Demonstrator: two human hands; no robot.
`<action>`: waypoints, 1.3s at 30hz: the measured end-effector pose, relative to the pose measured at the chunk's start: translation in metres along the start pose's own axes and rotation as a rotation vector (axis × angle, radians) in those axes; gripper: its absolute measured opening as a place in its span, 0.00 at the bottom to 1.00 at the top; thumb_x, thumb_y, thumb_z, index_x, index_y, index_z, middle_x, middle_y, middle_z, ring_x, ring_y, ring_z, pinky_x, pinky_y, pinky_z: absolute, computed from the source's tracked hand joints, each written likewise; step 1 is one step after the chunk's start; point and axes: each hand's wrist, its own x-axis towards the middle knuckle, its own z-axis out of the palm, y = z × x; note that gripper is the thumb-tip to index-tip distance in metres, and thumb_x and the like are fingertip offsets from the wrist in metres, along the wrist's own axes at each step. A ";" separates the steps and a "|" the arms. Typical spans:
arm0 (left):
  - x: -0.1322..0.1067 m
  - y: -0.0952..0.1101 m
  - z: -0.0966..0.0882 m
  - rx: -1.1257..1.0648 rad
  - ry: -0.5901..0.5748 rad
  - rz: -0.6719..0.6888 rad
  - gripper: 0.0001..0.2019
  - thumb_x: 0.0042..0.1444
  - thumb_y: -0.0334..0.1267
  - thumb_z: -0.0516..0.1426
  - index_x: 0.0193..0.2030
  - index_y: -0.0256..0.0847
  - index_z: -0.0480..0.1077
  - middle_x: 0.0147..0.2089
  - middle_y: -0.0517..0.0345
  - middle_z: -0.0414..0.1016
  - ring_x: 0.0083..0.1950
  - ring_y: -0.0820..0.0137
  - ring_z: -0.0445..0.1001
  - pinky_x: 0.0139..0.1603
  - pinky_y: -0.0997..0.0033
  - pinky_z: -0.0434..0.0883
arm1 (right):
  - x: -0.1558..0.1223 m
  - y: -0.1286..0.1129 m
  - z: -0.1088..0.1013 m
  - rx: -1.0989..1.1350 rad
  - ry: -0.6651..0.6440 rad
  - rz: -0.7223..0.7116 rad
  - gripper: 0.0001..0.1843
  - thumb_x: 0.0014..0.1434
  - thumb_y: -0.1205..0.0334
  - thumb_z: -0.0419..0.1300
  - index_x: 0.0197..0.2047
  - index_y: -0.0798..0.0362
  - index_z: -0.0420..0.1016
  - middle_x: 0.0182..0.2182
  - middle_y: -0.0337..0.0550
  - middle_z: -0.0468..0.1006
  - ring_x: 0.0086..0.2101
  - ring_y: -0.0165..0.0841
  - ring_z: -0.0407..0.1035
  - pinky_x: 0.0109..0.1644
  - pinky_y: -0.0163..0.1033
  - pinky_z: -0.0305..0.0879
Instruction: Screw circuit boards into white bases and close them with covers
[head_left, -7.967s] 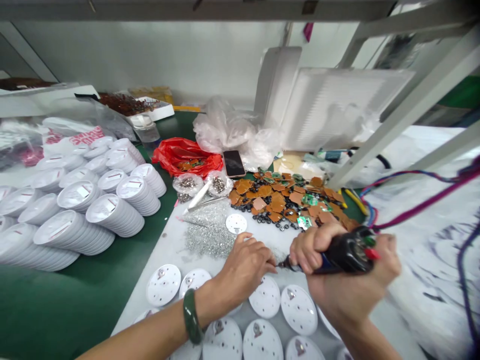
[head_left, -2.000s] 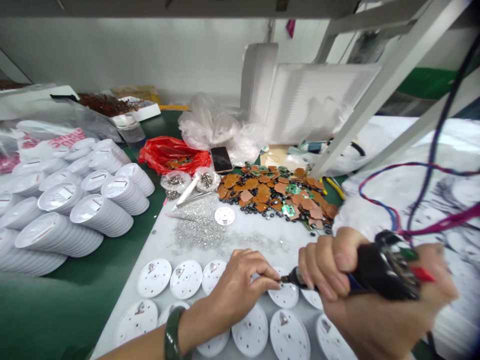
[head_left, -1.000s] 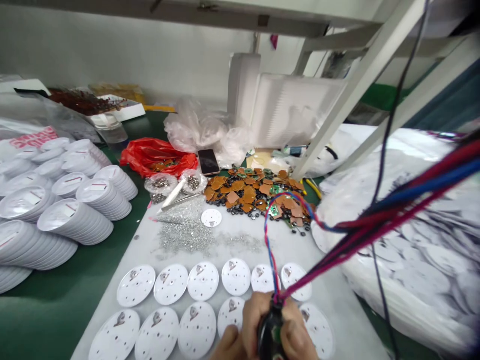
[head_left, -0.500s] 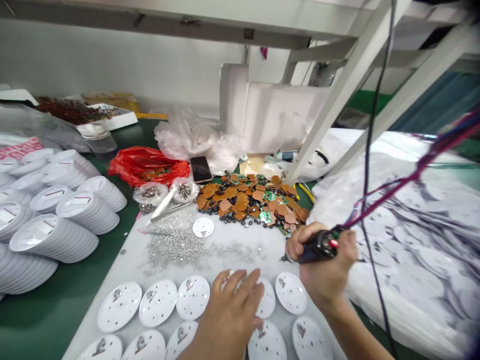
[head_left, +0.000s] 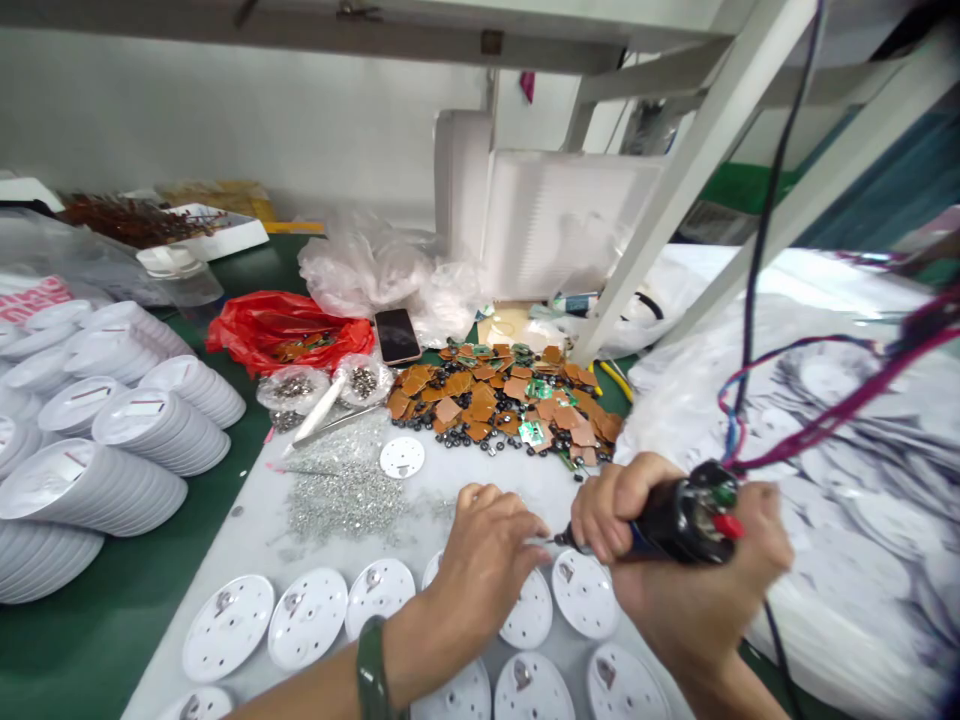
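My right hand (head_left: 675,560) is closed round a black electric screwdriver (head_left: 675,518) with red, blue and purple wires (head_left: 810,425) trailing up to the right. Its tip points left, level above the white board. My left hand (head_left: 491,555), a green bangle (head_left: 371,670) on its wrist, pinches something tiny right at the tip, too small to name. Both hands hover over two rows of white round plates (head_left: 307,615) with small metal clips, laid on the white board (head_left: 247,545). A heap of small silver screws (head_left: 345,490) lies just beyond my left hand.
Stacks of white discs (head_left: 112,450) fill the green table at left. Behind the screws are brown and green circuit boards (head_left: 502,395), a phone (head_left: 396,335), a red bag (head_left: 285,330), clear bags and white trays. A slanted frame post (head_left: 675,200) and a sack of white plates (head_left: 847,480) stand right.
Half a second ago my left hand lay flat and open on the plates. It has now risen and pinched at the screwdriver tip. My right hand has brought the tool lower and closer.
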 end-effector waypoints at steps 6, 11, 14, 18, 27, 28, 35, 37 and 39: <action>0.000 0.005 0.002 -0.152 0.038 -0.001 0.10 0.52 0.30 0.71 0.28 0.42 0.75 0.32 0.68 0.79 0.40 0.68 0.75 0.49 0.60 0.65 | -0.008 -0.013 -0.002 0.041 0.007 0.049 0.34 0.61 0.30 0.50 0.22 0.50 0.75 0.13 0.38 0.63 0.16 0.31 0.60 0.21 0.39 0.58; -0.006 0.011 0.002 -0.477 0.016 -0.078 0.11 0.48 0.25 0.72 0.26 0.40 0.75 0.30 0.66 0.79 0.37 0.71 0.77 0.44 0.68 0.70 | -0.015 -0.028 -0.005 0.087 -0.020 0.086 0.35 0.61 0.29 0.48 0.22 0.50 0.75 0.13 0.36 0.61 0.15 0.30 0.58 0.20 0.39 0.58; -0.015 0.016 0.007 -0.532 0.000 -0.040 0.09 0.50 0.27 0.72 0.30 0.43 0.79 0.33 0.66 0.82 0.37 0.72 0.79 0.44 0.69 0.72 | -0.020 -0.039 -0.008 0.082 -0.050 0.106 0.35 0.61 0.29 0.48 0.22 0.50 0.74 0.12 0.36 0.59 0.14 0.29 0.56 0.19 0.38 0.56; -0.036 0.023 0.029 -0.168 0.109 0.274 0.08 0.59 0.40 0.69 0.44 0.47 0.78 0.39 0.67 0.83 0.40 0.68 0.78 0.51 0.60 0.72 | -0.035 -0.049 -0.026 -0.011 -0.080 0.154 0.35 0.60 0.29 0.49 0.23 0.50 0.77 0.12 0.39 0.62 0.15 0.32 0.59 0.19 0.40 0.57; -0.077 0.023 0.093 0.384 0.426 0.745 0.04 0.65 0.32 0.60 0.40 0.38 0.77 0.45 0.58 0.81 0.54 0.60 0.75 0.73 0.49 0.57 | -0.074 -0.036 -0.071 -0.133 -0.085 0.227 0.35 0.62 0.30 0.47 0.27 0.50 0.77 0.15 0.40 0.66 0.18 0.32 0.60 0.22 0.39 0.55; -0.078 0.023 0.094 0.386 0.418 0.738 0.04 0.66 0.32 0.59 0.41 0.38 0.77 0.46 0.58 0.81 0.54 0.61 0.75 0.73 0.49 0.56 | -0.075 -0.033 -0.071 -0.131 -0.081 0.227 0.35 0.62 0.30 0.47 0.27 0.50 0.76 0.15 0.40 0.66 0.18 0.32 0.60 0.22 0.39 0.55; -0.080 0.022 0.088 0.378 0.345 0.716 0.09 0.70 0.33 0.54 0.44 0.39 0.77 0.49 0.59 0.81 0.56 0.63 0.75 0.73 0.51 0.60 | -0.080 -0.022 -0.074 -0.087 -0.074 0.224 0.34 0.62 0.30 0.48 0.27 0.51 0.76 0.16 0.40 0.67 0.18 0.32 0.60 0.22 0.38 0.56; -0.079 0.023 0.087 0.364 0.357 0.708 0.11 0.71 0.32 0.52 0.44 0.39 0.77 0.48 0.60 0.82 0.56 0.64 0.75 0.75 0.52 0.58 | -0.082 -0.020 -0.074 -0.103 -0.062 0.210 0.34 0.62 0.30 0.49 0.26 0.51 0.75 0.15 0.39 0.66 0.18 0.31 0.58 0.22 0.38 0.54; -0.078 0.025 0.087 0.352 0.352 0.704 0.13 0.72 0.32 0.51 0.45 0.40 0.77 0.48 0.61 0.82 0.56 0.64 0.74 0.75 0.53 0.58 | -0.083 -0.016 -0.075 -0.121 -0.063 0.218 0.34 0.62 0.30 0.48 0.25 0.51 0.74 0.14 0.39 0.65 0.18 0.31 0.57 0.22 0.38 0.52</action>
